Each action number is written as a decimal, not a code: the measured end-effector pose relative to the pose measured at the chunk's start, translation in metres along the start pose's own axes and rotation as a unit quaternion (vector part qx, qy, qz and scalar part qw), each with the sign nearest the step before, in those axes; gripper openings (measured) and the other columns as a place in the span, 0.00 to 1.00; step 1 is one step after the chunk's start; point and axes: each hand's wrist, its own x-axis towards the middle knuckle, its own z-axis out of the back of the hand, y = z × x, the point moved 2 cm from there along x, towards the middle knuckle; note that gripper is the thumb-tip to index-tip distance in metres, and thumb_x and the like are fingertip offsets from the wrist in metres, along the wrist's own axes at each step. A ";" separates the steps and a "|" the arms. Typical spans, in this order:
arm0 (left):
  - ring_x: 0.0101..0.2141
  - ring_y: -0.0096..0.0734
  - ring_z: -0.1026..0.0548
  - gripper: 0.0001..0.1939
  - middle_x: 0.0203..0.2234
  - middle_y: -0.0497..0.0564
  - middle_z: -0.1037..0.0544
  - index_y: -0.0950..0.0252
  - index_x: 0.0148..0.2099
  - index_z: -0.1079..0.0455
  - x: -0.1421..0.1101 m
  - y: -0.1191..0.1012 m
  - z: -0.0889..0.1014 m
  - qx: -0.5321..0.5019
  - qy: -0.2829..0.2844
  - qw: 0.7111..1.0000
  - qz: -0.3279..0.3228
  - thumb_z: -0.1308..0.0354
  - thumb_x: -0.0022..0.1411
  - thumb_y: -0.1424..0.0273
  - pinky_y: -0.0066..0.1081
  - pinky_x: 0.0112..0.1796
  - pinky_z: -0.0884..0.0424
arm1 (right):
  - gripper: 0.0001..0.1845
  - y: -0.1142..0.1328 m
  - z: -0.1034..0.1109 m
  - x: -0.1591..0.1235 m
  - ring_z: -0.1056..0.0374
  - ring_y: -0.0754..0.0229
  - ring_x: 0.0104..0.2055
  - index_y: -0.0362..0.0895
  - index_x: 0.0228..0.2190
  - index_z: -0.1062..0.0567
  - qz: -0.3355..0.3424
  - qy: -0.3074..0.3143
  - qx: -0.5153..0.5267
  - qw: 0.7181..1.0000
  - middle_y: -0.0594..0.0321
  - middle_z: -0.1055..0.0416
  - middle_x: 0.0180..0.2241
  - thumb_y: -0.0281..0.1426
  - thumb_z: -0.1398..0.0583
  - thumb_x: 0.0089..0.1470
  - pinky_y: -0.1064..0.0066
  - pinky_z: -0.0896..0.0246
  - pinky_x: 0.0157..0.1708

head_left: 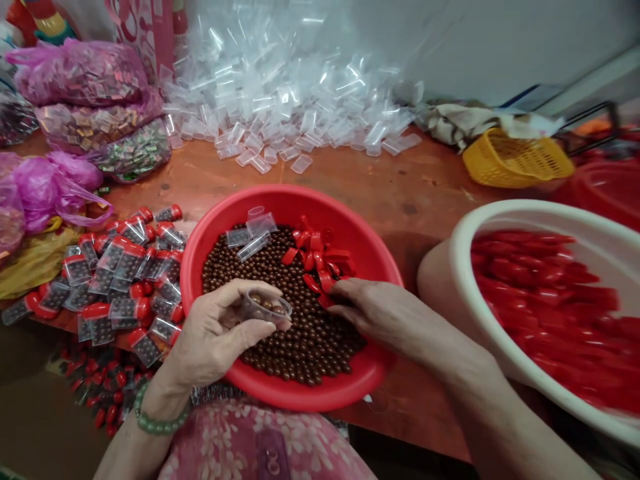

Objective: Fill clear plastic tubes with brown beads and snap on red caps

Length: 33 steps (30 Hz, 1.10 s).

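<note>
My left hand is closed around a small clear plastic container, tilted with its open end to the right; brown balls show inside it. Below lies a red basin with many shiny brown balls. My right hand reaches into the basin's right side, thumb and fingers pinched at a red plastic cap at the edge of a small heap of red caps. Its fingertips are partly hidden. Several empty clear containers rest on the balls at the back of the basin.
Filled, red-capped containers are piled left of the basin. Behind it, loose clear containers lie heaped against the wall. A white tub of red caps stands right, near a yellow basket. Pink bags sit back left.
</note>
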 end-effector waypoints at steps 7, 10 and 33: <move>0.38 0.27 0.24 0.06 0.35 0.51 0.22 0.67 0.41 0.33 0.011 0.007 -0.005 0.031 0.012 0.999 0.038 0.42 0.61 0.74 0.28 0.43 0.29 | 0.04 0.008 -0.019 0.003 0.28 0.55 0.28 0.43 0.34 0.29 -0.040 -0.003 -0.038 0.998 0.56 0.24 0.30 0.27 0.43 0.55 0.70 0.44 0.24; 0.39 0.29 0.24 0.06 0.36 0.52 0.23 0.66 0.41 0.34 0.011 0.012 -0.005 0.071 -0.008 0.997 0.042 0.43 0.61 0.72 0.32 0.45 0.30 | 0.07 0.010 -0.013 -0.002 0.27 0.55 0.32 0.43 0.38 0.29 -0.008 -0.028 0.019 0.999 0.58 0.24 0.32 0.31 0.43 0.57 0.69 0.38 0.29; 0.37 0.31 0.25 0.11 0.36 0.52 0.21 0.67 0.44 0.28 0.008 0.020 -0.008 0.167 -0.045 0.985 0.028 0.42 0.58 0.72 0.30 0.42 0.31 | 0.07 0.056 0.010 -0.004 0.25 0.58 0.41 0.47 0.38 0.24 0.179 -0.201 0.259 0.928 0.55 0.24 0.41 0.32 0.40 0.57 0.68 0.29 0.40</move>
